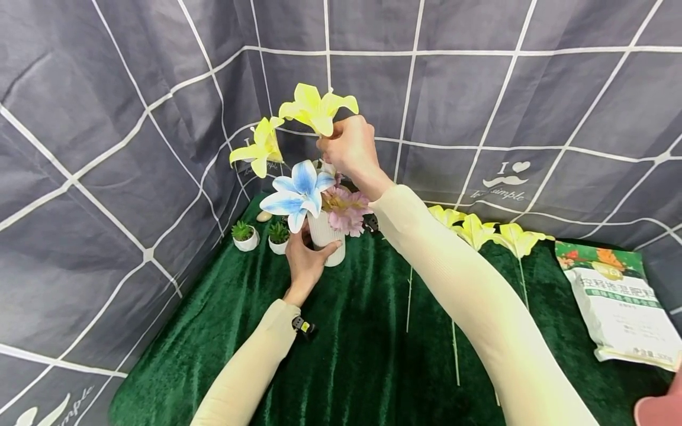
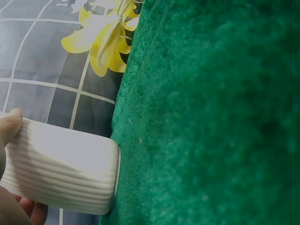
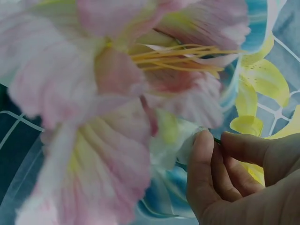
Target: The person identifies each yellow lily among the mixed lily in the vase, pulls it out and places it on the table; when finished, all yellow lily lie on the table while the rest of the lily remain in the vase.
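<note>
My left hand (image 1: 306,263) grips a white ribbed vase (image 1: 321,229) from the left, with the thumb across its front. In the left wrist view the same vase (image 2: 65,164) reaches down to the green cloth. Above the vase, my right hand (image 1: 351,151) pinches a yellow lily (image 1: 318,110) by its stem, just under the bloom. Out of the vase lean a blue-and-white lily (image 1: 301,192), pink flowers (image 1: 346,214) and, apparently, another yellow lily (image 1: 260,148). Pink petals (image 3: 112,159) fill much of the right wrist view, beside the pinching fingertips. The stem's lower end is hidden.
Two small potted succulents (image 1: 245,235) stand left of the vase, near a pale rounded object (image 1: 263,215). Several long-stemmed yellow lilies (image 1: 474,231) lie to the right on green velvet cloth (image 1: 362,331). Beyond them are a white-and-green bag (image 1: 620,305) and a pink object (image 1: 660,409). A grey checked curtain (image 1: 458,100) stands behind.
</note>
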`<state>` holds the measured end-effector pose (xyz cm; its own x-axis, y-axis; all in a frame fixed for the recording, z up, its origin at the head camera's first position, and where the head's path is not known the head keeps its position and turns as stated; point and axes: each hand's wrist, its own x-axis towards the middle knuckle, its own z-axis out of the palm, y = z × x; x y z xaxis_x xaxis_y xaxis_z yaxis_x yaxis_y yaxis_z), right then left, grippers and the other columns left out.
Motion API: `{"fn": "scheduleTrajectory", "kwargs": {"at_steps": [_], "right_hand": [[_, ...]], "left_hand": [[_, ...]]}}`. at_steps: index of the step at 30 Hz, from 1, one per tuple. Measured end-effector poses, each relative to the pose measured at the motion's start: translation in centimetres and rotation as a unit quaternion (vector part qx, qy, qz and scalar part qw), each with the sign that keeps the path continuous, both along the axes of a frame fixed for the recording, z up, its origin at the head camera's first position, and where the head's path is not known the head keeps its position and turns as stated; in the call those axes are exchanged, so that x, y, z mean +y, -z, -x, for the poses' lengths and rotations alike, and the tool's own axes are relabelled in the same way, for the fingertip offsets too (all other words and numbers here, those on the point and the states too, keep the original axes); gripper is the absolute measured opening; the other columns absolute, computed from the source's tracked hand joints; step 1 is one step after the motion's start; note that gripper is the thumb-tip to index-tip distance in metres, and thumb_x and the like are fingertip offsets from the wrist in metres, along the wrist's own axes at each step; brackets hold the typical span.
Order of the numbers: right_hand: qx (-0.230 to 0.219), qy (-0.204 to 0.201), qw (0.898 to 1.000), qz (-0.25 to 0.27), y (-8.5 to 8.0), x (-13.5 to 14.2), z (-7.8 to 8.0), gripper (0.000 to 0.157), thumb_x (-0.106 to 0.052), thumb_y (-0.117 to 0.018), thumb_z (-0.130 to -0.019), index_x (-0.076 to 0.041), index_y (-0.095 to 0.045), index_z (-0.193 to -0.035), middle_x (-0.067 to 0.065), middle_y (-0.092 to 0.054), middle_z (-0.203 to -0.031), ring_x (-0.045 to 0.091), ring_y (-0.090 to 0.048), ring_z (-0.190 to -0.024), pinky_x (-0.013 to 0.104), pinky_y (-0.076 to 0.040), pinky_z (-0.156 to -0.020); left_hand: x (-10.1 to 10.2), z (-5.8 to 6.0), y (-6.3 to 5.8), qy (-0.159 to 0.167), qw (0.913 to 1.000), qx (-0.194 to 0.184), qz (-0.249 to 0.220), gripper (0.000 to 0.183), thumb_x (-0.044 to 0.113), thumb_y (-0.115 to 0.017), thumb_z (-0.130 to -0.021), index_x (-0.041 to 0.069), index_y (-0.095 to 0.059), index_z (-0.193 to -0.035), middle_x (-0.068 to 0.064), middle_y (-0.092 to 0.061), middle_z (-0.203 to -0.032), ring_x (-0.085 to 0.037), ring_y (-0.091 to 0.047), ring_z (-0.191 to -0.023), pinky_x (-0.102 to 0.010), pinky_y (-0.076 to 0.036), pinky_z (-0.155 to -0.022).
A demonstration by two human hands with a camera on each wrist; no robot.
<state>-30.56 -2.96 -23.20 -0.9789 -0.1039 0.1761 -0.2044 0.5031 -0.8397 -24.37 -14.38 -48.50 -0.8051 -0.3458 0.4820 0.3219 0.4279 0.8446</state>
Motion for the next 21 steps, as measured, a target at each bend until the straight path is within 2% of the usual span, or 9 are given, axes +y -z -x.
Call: {"fn": "scheduleTrajectory", "kwargs": {"at_steps": [7, 14, 21], "right_hand": [[0.037, -0.004, 0.999, 0.029, -0.6, 1.0, -0.1, 0.017, -0.017, -0.073, -0.090, -0.007, -0.079, -0.103, 0.006, -0.080, -0.089, 0.010, -0.075, -0.072, 0.021, -0.060, -0.072], [0.059, -0.001, 0.996, 0.064, -1.7, 2.0, -0.1, 0.017, -0.019, -0.073, -0.091, -0.007, -0.077, -0.103, 0.006, -0.079, -0.088, 0.009, -0.074, -0.073, 0.021, -0.058, -0.077], [0.105, -0.007, 0.987, 0.119, -2.9, 3.3, -0.5, 0.013, -0.016, -0.074, -0.089, -0.005, -0.076, -0.095, -0.001, -0.073, -0.076, 0.005, -0.071, -0.067, 0.020, -0.059, -0.074]], "left_hand": [[0.0, 0.0, -0.1, -0.008, 0.9999, -0.009, 0.005, 0.072, 0.029, -0.095, -0.069, 0.010, -0.060, -0.128, -0.013, -0.068, -0.116, -0.030, -0.069, -0.104, -0.053, -0.057, -0.091], [0.1, 0.2, -0.2, -0.010, 0.9999, -0.009, 0.006, 0.070, 0.031, -0.094, -0.069, 0.012, -0.060, -0.127, -0.010, -0.069, -0.115, -0.029, -0.070, -0.103, -0.048, -0.058, -0.090], [0.1, 0.2, -0.1, -0.011, 0.9999, -0.006, 0.005, 0.073, 0.031, -0.095, -0.068, 0.013, -0.060, -0.130, -0.011, -0.070, -0.116, -0.031, -0.071, -0.102, -0.050, -0.058, -0.089]]}}
